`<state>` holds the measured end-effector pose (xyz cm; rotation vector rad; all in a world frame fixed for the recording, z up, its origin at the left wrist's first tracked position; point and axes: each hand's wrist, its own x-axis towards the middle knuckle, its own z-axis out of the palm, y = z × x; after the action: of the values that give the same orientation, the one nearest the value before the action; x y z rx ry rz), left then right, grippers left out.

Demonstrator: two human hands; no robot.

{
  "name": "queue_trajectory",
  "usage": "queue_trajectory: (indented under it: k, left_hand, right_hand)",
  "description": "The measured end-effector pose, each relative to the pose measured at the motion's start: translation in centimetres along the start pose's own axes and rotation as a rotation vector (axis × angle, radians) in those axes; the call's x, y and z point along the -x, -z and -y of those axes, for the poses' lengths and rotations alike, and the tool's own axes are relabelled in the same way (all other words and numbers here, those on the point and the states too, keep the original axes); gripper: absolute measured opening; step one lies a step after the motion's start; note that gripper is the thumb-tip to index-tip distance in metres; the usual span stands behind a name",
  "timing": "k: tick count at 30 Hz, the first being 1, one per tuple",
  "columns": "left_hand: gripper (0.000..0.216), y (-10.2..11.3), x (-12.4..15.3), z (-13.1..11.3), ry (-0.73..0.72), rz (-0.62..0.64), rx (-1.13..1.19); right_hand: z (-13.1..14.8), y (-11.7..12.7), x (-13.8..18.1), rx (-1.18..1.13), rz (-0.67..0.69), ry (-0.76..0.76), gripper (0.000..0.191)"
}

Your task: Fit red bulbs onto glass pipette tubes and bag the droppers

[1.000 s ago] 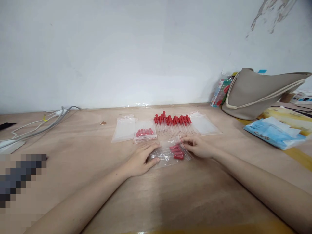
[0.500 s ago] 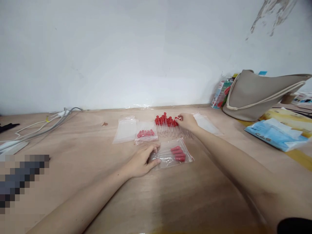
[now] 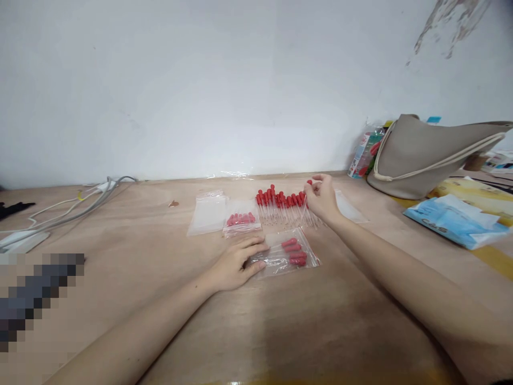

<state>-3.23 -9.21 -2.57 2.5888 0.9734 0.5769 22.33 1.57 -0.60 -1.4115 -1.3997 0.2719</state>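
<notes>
My left hand [image 3: 236, 263] lies flat on the near end of a clear zip bag [image 3: 285, 255] that holds a few red-bulbed droppers. My right hand [image 3: 320, 197] is raised at the right end of a row of loose red-bulbed droppers [image 3: 280, 206], its fingers pinched on one red-bulbed dropper [image 3: 309, 183]. A second filled zip bag [image 3: 241, 222] lies left of the row, with an empty zip bag [image 3: 207, 214] beside it. Another empty bag [image 3: 352, 209] lies under my right hand's far side.
The wooden table [image 3: 160, 278] runs to a white wall. Grey cables [image 3: 72, 206] and a white adapter [image 3: 20, 240] lie at the left. A beige bag [image 3: 425, 155], a snack packet [image 3: 363, 152] and a blue tissue pack [image 3: 452, 219] sit at the right.
My right hand left the near zip bag, reached to the dropper row and now lifts one dropper at its right end. My left hand stayed on the bag.
</notes>
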Motion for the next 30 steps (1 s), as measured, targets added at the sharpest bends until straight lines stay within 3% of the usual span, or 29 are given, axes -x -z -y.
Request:
queue_trajectory:
  k: [4,8,15,20,30]
  left_hand:
    - [0.039,-0.1,0.1,0.1,0.016,0.012,-0.011]
    - [0.038,0.0,0.0,0.0,0.023,0.015,-0.009]
    - [0.038,-0.1,0.0,0.1,0.015,0.013,-0.012]
    - [0.038,-0.1,0.1,0.2,0.013,0.009,-0.001]
    - [0.038,-0.1,0.1,0.2,0.008,-0.003,0.023]
  right_hand:
    - [-0.7,2.7,2.5,-0.293,-0.008,-0.097,0.036]
    - [-1.7,4.5,4.9,-0.435,0.021,-0.228,0.034]
    - [-2.5,4.8,6.2,-0.525,-0.102,-0.330,0.031]
    - [-2.9,5.0,6.0,-0.547,-0.159,-0.309,0.031]
    - [-2.3,3.1,7.8,-0.699,0.077,-0.423,0.040]
